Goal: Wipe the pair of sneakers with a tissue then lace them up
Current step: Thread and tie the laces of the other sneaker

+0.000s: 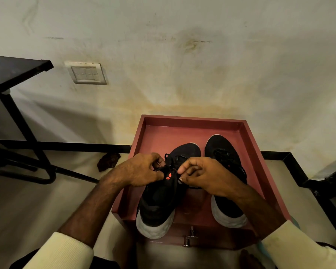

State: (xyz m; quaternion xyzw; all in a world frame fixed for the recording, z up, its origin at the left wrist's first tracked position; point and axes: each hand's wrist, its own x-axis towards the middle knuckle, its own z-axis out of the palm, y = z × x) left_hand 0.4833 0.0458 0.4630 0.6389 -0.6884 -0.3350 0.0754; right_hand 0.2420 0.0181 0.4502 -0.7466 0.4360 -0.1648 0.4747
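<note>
Two black sneakers with white soles stand toes-away on a reddish-brown tray-topped stand (155,129). Over the left sneaker (159,202) both my hands meet at its tongue, which carries an orange logo. My left hand (142,171) pinches a black lace (170,160) on the left side of the eyelets. My right hand (204,173) pinches the other lace end on the right side. The right sneaker (223,152) sits beside it, partly hidden under my right wrist. No tissue is visible.
The stand has a metal handle (189,238) on its front. A black metal table frame (27,136) stands at the left against the stained wall, with a switch plate (86,74) above. A dark brown scrap (108,161) lies on the floor.
</note>
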